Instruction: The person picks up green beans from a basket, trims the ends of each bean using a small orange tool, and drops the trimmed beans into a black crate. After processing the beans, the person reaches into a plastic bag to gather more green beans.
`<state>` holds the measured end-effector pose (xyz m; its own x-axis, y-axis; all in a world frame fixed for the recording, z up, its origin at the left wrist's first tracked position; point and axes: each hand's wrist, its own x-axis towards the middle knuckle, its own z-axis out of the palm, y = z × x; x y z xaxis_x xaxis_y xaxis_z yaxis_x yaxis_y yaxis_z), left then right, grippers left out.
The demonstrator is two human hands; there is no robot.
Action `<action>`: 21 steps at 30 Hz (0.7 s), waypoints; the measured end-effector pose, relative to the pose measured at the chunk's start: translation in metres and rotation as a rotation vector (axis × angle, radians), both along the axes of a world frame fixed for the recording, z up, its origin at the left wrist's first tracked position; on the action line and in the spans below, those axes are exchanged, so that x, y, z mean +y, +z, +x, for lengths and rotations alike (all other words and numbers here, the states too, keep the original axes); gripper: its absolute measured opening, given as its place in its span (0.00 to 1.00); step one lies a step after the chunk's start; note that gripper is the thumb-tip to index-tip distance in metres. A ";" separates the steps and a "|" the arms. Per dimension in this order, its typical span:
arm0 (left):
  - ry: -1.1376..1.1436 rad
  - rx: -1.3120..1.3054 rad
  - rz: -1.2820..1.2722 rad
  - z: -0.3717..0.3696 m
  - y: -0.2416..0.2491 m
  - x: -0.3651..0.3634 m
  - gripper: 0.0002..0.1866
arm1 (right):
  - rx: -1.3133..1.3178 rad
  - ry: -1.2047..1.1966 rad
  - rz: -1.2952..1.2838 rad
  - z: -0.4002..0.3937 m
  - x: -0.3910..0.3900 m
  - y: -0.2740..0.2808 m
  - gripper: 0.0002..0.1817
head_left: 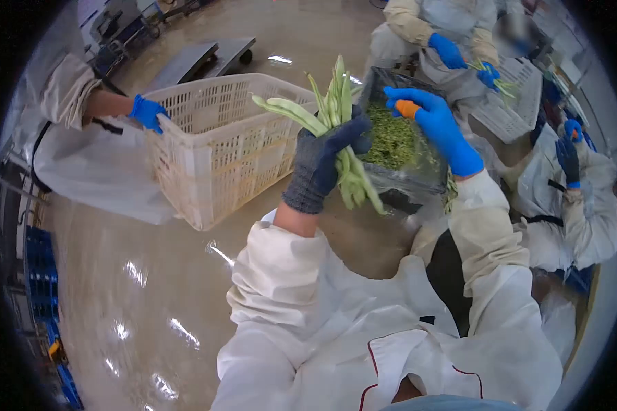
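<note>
Beans [350,171] within left hand [330,147], beside right hand [428,120].

Grey-and-navy left glove [315,164], bright blue right glove [439,127]

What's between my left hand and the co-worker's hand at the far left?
The white crate stands between your left hand and the co-worker's hand, in the head view.

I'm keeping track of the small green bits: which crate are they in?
The black crate by the right hand. It alone is dark; the big left crate and the upper-right crate are whitish.
</note>
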<state>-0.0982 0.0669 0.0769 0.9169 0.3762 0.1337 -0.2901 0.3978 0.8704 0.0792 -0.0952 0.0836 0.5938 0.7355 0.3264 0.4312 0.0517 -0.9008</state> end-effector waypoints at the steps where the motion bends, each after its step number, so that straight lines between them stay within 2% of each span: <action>1: -0.025 0.011 0.020 -0.002 0.001 -0.004 0.18 | 0.020 -0.020 0.032 -0.012 -0.008 0.004 0.19; 3: -0.111 0.059 0.043 0.003 -0.004 -0.004 0.17 | -0.007 -0.086 0.076 -0.025 -0.014 0.007 0.21; 6: -0.186 0.127 0.172 0.007 -0.012 -0.022 0.17 | -0.370 -0.112 0.138 -0.028 -0.030 0.014 0.23; 7: -0.177 0.179 0.279 0.004 -0.010 -0.025 0.17 | -0.418 -0.072 0.093 -0.027 -0.035 0.013 0.24; 10: -0.210 0.222 0.365 0.008 -0.012 -0.028 0.16 | -0.636 -0.038 -0.011 -0.022 -0.046 0.007 0.24; 11: -0.213 0.252 0.347 0.008 -0.012 -0.029 0.17 | -0.585 -0.027 -0.109 -0.024 -0.050 0.007 0.22; 13: -0.220 0.311 0.309 0.011 -0.014 -0.029 0.17 | -0.766 -0.042 -0.120 -0.021 -0.052 0.002 0.19; 14: -0.194 0.304 0.289 0.012 -0.015 -0.029 0.17 | -0.856 -0.049 -0.127 -0.020 -0.053 0.000 0.17; 17: -0.078 0.284 0.231 0.016 -0.025 -0.030 0.17 | -1.122 -0.050 -0.397 -0.016 -0.062 -0.004 0.17; 21: 0.029 0.268 0.444 0.022 -0.035 -0.022 0.18 | -1.137 -0.054 -0.461 -0.028 -0.062 -0.004 0.13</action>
<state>-0.0766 0.0449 0.0415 0.9309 0.3620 0.0486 -0.0397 -0.0321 0.9987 0.0510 -0.1572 0.0799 0.1741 0.9024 0.3943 0.9749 -0.2144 0.0601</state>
